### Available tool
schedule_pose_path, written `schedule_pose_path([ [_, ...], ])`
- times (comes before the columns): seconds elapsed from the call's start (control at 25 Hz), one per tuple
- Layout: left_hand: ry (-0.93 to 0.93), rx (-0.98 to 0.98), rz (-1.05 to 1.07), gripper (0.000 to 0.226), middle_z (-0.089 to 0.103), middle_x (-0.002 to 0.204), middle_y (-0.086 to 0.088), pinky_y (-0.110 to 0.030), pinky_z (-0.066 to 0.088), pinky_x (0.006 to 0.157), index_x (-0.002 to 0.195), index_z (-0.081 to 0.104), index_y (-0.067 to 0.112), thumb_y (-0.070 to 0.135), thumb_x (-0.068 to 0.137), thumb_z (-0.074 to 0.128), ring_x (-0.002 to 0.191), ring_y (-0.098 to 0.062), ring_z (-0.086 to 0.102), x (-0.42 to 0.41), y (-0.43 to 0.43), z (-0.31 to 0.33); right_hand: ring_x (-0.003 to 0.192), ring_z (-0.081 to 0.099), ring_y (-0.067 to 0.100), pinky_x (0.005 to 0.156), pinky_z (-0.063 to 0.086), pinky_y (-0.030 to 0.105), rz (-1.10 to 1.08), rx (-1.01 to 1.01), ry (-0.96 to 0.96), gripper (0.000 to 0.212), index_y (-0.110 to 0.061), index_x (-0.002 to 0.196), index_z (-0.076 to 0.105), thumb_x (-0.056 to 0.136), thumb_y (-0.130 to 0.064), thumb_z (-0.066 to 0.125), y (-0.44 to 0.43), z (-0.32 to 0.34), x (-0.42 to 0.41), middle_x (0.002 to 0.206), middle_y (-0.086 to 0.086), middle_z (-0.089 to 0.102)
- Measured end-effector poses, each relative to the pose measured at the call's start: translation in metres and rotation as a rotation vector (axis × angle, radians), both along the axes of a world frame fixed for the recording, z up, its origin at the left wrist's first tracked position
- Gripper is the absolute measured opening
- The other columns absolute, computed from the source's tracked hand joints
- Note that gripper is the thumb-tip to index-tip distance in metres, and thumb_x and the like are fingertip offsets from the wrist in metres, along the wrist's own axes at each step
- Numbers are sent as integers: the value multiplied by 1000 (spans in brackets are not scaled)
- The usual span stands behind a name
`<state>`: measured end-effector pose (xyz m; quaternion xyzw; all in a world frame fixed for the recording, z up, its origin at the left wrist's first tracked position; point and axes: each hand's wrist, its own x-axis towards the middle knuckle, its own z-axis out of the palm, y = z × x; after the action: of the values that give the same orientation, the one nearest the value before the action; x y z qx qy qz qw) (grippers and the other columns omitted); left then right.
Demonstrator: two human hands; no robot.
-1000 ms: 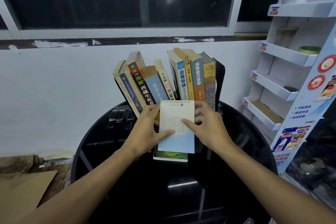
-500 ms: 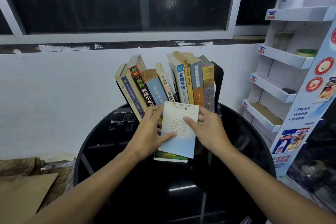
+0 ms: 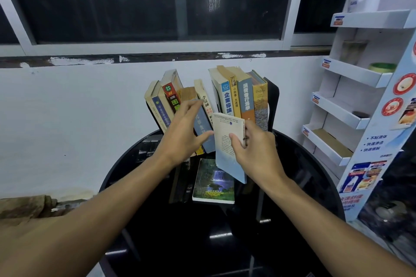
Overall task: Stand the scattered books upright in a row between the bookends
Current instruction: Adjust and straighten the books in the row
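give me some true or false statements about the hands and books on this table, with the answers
1. The right hand grips the pale blue book. True.
2. The waterfall-cover book stands upright in the row. False: it lies flat on the black table.
3. The left hand holds the pale blue book too. False: its fingers are straight, reaching at the leaning books.
4. A black bookend stands at the row's right end. True.

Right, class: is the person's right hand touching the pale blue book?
Touching. The head view shows the right hand gripping the pale blue book, thumb pressed on its cover, fingers curled round its right edge.
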<state>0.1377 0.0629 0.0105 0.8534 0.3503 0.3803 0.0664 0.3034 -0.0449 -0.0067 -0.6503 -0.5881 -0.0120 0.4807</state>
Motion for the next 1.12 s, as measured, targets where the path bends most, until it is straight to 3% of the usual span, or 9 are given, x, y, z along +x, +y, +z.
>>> schedule_pose_path([
  [0.16, 61, 73, 4, 85, 33, 157, -2, -18, 23, 112, 157, 29, 12, 30, 88, 77, 144, -13, 31, 9, 18, 16, 101, 69, 26, 78, 61, 36, -29, 4, -67, 31, -6, 127, 56, 100, -21, 61, 4, 3, -3, 119, 13, 70],
  [0.32, 143, 63, 37, 87, 23, 165, -8, -32, 24, 120, 159, 21, 11, 31, 92, 73, 152, -21, 22, 19, 34, 25, 107, 68, 29, 83, 61, 40, -35, 19, -91, 35, -6, 131, 54, 99, -19, 61, 9, 7, -3, 123, 13, 68],
  [0.44, 200, 45, 58, 85, 28, 163, -11, -41, 30, 122, 158, 23, 9, 33, 92, 72, 151, -25, 27, 24, 42, 25, 107, 68, 32, 81, 61, 45, -39, 19, -124, 36, -3, 132, 53, 99, -19, 60, 14, 13, -3, 122, 17, 68],
  [0.56, 181, 70, 72, 75, 42, 156, -11, -45, 40, 115, 152, 35, 8, 31, 91, 73, 144, -28, 39, 24, 44, 23, 103, 68, 33, 77, 61, 45, -54, 19, -172, 35, -1, 129, 54, 100, -19, 60, 21, 18, -2, 117, 19, 68],
  [0.64, 137, 99, 63, 61, 55, 140, -8, -46, 50, 102, 140, 46, 9, 27, 90, 75, 130, -27, 52, 22, 45, 23, 101, 68, 33, 77, 61, 42, -66, 22, -198, 36, 0, 129, 54, 99, -19, 60, 25, 23, -3, 116, 20, 67],
  [0.8, 89, 115, 63, 43, 63, 123, -4, -48, 57, 86, 125, 56, 11, 22, 89, 76, 111, -25, 62, 17, 43, 24, 94, 70, 34, 71, 61, 44, -75, 21, -238, 34, 1, 127, 54, 100, -19, 59, 31, 31, -6, 110, 21, 70],
  [1.12, 69, 129, 110, 35, 66, 126, -5, -48, 57, 84, 123, 60, 12, 19, 91, 73, 109, -28, 65, 12, 43, 23, 83, 70, 37, 63, 61, 47, -68, 60, -271, 31, 1, 125, 52, 100, -17, 57, 50, 43, -14, 100, 21, 69],
])
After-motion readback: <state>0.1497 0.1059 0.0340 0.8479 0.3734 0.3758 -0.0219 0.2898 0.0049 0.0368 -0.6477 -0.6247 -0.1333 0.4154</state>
